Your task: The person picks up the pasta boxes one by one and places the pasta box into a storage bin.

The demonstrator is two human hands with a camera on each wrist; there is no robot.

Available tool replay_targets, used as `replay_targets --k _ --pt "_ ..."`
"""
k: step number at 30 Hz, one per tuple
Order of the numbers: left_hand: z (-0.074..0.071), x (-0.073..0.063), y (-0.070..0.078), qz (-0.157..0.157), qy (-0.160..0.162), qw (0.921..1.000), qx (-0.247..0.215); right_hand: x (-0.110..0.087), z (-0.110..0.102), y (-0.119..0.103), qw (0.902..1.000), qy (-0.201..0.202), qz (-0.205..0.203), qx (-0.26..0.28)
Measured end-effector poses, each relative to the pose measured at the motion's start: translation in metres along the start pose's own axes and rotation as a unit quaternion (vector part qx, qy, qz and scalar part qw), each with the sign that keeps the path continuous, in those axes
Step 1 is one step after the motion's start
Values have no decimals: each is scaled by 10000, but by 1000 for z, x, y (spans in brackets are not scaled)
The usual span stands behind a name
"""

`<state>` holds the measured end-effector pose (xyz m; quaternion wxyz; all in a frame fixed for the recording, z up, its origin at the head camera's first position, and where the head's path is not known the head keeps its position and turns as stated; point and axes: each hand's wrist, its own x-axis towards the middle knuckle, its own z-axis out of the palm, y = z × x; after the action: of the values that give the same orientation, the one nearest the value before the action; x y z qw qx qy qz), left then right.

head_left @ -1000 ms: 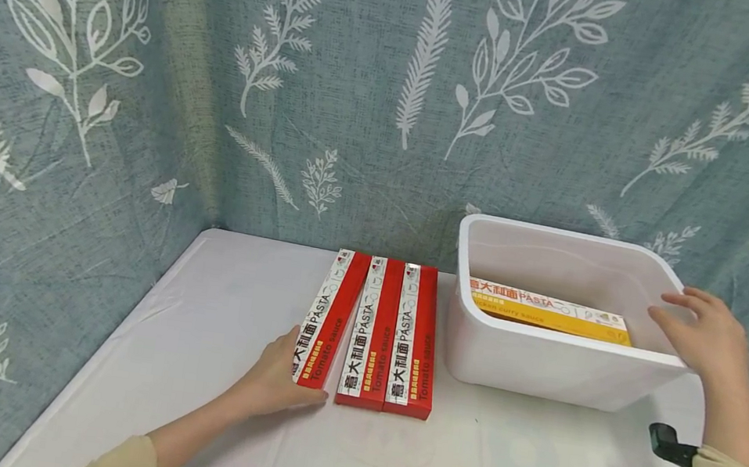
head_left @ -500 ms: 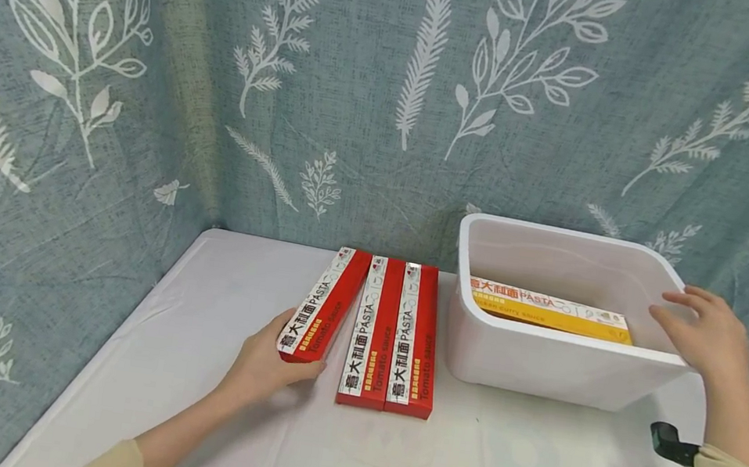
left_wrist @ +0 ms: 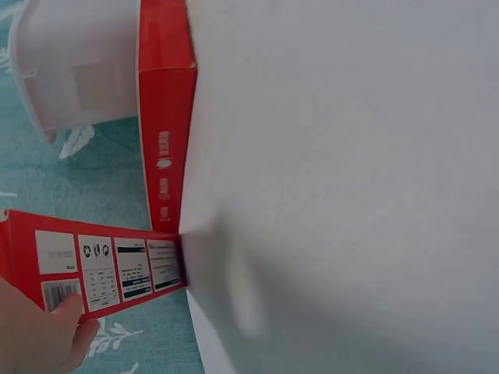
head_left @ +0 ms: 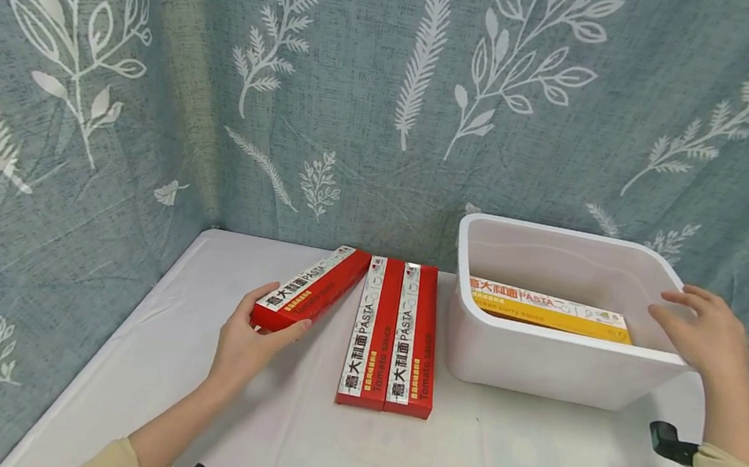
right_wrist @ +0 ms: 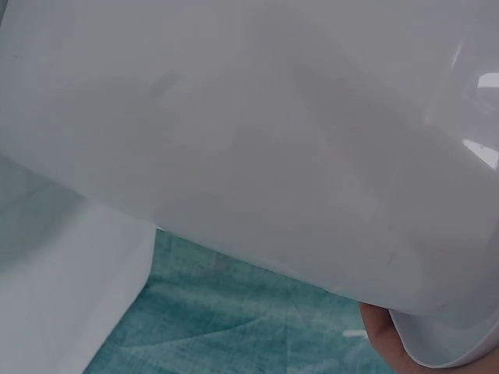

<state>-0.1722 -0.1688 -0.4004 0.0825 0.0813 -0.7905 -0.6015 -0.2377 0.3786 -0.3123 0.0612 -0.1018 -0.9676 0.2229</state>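
My left hand (head_left: 241,350) grips the near end of a red and white pasta box (head_left: 313,292) labelled Tomato sauce. That end is lifted and swung left, while the far end stays low by the other boxes. In the left wrist view, the thumb presses the box's printed side (left_wrist: 117,269) near a barcode. Two more red pasta boxes, a left one (head_left: 369,343) and a right one (head_left: 414,349), lie flat side by side. My right hand (head_left: 716,338) holds the right rim of a white plastic bin (head_left: 549,367); its fingers (right_wrist: 380,331) show beneath the rim in the right wrist view.
Inside the bin lies a yellow and white pasta box (head_left: 549,312), labelled with curry sauce. A white cloth (head_left: 387,464) covers the table. Behind and to the left hangs a blue-green curtain (head_left: 363,106) with white leaf patterns, close to the table's back edge.
My left hand has raised the near end of the leftmost red pasta box and moved it left and away from me, turning it at an angle. My right hand and the bin stay put.
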Motion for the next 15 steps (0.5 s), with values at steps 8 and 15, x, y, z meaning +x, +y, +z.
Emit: replay_targets --k 8,15 --pt "-11 3 9 416 795 9883 -1231 0 -1 -1 10000 -1 -50 -57" --pt "-24 3 18 480 1277 9738 -1820 0 -1 1 9999 0 -137 -103"
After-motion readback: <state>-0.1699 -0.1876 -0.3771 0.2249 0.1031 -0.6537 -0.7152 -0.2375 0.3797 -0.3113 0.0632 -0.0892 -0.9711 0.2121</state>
